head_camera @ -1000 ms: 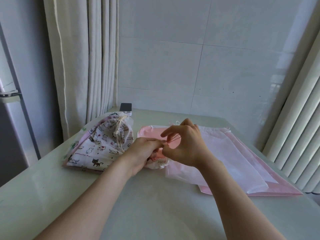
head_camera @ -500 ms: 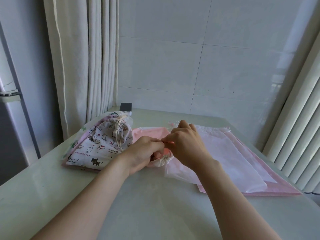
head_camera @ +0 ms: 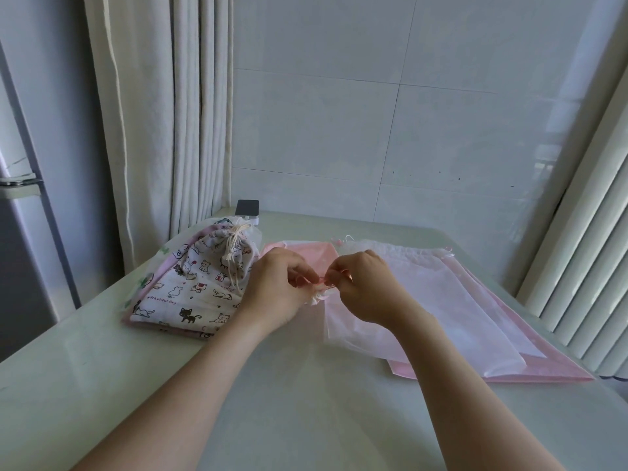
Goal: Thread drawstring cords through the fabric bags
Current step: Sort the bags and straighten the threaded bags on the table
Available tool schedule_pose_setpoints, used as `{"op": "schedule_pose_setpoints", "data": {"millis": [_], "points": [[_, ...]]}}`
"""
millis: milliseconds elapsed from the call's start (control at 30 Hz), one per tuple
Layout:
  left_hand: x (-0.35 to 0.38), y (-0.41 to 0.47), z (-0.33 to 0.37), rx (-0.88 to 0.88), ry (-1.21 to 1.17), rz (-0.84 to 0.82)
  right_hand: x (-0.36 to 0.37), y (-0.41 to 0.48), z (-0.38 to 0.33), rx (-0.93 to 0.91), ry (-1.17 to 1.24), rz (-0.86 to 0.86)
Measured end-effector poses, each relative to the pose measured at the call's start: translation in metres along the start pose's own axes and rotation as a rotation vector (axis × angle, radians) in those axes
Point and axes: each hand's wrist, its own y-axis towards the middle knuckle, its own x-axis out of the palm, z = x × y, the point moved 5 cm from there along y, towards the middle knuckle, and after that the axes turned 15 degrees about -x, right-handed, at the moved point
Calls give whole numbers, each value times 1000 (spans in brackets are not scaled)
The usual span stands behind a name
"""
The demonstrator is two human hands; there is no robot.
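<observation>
- A cat-print bag [head_camera: 190,294] of white cloth lies flat, its mouth tied shut by a cream cord [head_camera: 232,249].
- A sheer white bag [head_camera: 424,300] lies flat just right of the cat-print bag, its mouth bunched.
- A pink cord [head_camera: 323,283] sits at that bunched mouth, pinched between the left hand [head_camera: 275,294] and the right hand [head_camera: 367,290].
- Flat pink bags [head_camera: 543,362] lie beneath the sheer one.

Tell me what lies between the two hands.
In the head view, a short pink cord spans the gap, pinched by the left hand and right hand, just above a bag's gathered mouth.
</observation>
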Motion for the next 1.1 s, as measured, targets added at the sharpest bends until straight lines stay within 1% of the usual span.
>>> {"op": "schedule_pose_setpoints", "data": {"millis": [133,267,367,433,500,567,633,700,767,833,967,1033,1100], "points": [[-2,1,-1,82,1,84,-3,1,-3,1,251,50],[3,1,1,123,35,71,-9,-1,0,33,423,131],[3,0,3,158,49,74,-10,-2,5,72,477,206],[-1,1,4,123,17,98,-11,-2,10,109,468,261],[-5,3,5,-11,-141,53,-11,-2,14,139,462,302],[-7,6,7,-146,-406,-29,-11,-3,16,155,456,317],[-7,6,10,-215,-684,-133,-11,-3,15,157,424,310],[-5,4,11,-294,-912,-225,-9,-3,15,148,376,292],[-1,6,8,-371,-1028,-250,-8,-4,11,120,342,271],[0,9,4,-380,-966,-210,-8,-2,7,70,330,243],[-4,9,-1,-311,-684,-98,-2,-2,7,-28,184,109],[-7,8,-1,-329,-620,-66,2,-3,11,-30,24,25],[-6,8,-4,-407,-623,-76,0,-5,14,12,-173,0]]}}
